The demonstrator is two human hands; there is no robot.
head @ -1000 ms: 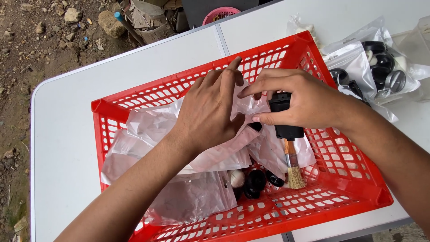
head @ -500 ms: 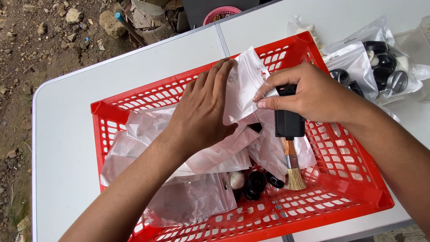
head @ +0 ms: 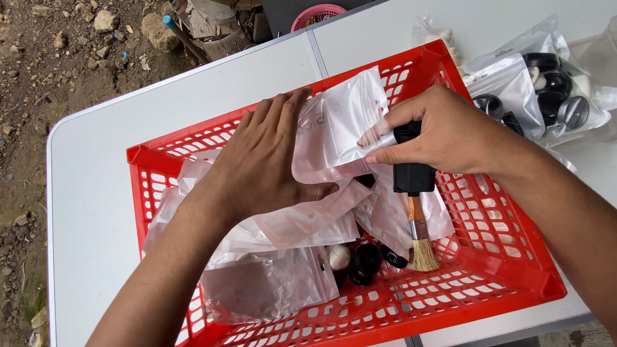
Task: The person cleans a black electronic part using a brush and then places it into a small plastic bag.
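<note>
The right hand (head: 450,132) has its grip closed on two things at once: thumb and fingers pinch the right edge of a clear bag (head: 337,128), and the same hand clasps the black handle of a brush (head: 414,193), which hangs down with its pale bristles pointing at the basket floor. The left hand (head: 270,160) lies flat and open, fingers spread, palm pressed on the left part of the same bag, its thumb tucked under the bag's lower edge; it pins rather than clasps. The bag stands lifted and slightly curled between the two hands, above the middle of a red basket (head: 508,283). Beneath the hands more clear bags (head: 270,289) lie in a loose heap across the basket, overlapping one another. Near the front of the basket, just beside the bristles, a few small black and white knobs (head: 360,260) lie partly under the plastic. The basket sits on a white tabletop (head: 90,212). To the right of it, behind the right wrist, a filled bag (head: 546,83) of dark round parts rests on the tabletop. Beyond the far edge are bare ground with stones (head: 38,58) and a pink bowl (head: 318,13).
</note>
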